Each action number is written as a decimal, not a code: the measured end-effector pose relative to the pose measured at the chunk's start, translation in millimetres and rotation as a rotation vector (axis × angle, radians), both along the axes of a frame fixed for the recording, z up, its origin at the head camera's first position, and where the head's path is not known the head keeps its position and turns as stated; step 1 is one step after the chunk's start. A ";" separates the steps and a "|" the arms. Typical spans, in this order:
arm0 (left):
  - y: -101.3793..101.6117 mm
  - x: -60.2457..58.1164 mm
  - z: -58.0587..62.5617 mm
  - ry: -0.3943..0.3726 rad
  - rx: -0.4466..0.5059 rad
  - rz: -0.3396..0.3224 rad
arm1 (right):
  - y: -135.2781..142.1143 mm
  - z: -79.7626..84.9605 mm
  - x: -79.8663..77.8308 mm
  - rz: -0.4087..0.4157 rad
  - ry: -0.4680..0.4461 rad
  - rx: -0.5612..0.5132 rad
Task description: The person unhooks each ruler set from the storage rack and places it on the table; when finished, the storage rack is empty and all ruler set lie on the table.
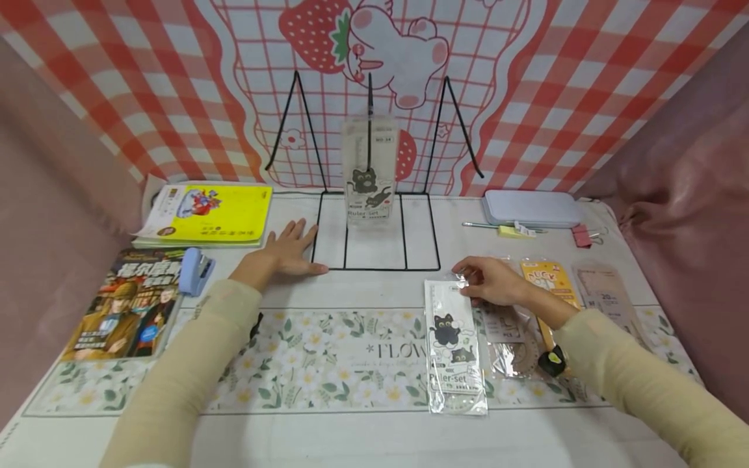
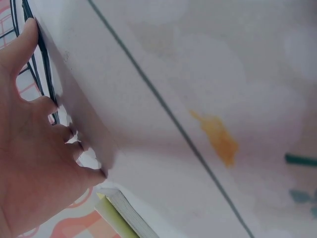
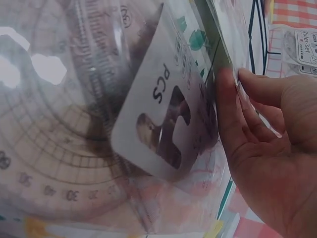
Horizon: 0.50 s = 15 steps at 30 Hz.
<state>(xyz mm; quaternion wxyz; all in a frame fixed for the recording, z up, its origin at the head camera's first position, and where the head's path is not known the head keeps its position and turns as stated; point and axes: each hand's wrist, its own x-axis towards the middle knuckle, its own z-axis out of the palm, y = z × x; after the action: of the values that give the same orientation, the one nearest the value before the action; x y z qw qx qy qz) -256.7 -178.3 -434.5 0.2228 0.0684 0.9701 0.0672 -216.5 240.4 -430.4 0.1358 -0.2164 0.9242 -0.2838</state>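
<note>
My right hand (image 1: 494, 281) pinches the top edge of a clear-wrapped ruler set (image 1: 453, 344) with black cats on its card. In the right wrist view, thumb and fingers grip the packet's edge close beside another clear packet with a protractor (image 3: 64, 163). At the black wire display rack (image 1: 374, 269), my left hand (image 1: 287, 252) rests with spread fingers against the left side of the base. Another cat ruler set (image 1: 374, 188) hangs from the rack's middle hook, while both side hooks hold nothing.
Right of the held packet lie the protractor packet (image 1: 513, 351), an orange duck packet (image 1: 550, 273) and a pinkish ruler packet (image 1: 605, 299). Behind them are a pale pencil case (image 1: 531, 208) and a red binder clip (image 1: 582, 236). Books (image 1: 228, 214) and a blue stapler (image 1: 193, 272) lie left.
</note>
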 end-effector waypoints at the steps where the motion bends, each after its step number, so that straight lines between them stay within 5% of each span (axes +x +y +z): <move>1: 0.6 -0.1 0.2 0.001 0.002 0.001 | 0.2 0.8 -0.3 0.004 0.001 0.004; 15: 0.4 -0.3 -0.9 0.000 -0.008 -0.002 | 1.0 13.2 -8.0 -0.035 -0.081 0.020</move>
<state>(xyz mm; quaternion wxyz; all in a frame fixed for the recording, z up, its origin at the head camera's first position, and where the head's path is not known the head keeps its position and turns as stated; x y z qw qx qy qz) -257.0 -177.9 -435.4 0.2231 0.0682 0.9704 0.0631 -224.5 241.4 -417.1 0.1705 -0.1873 0.9243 -0.2856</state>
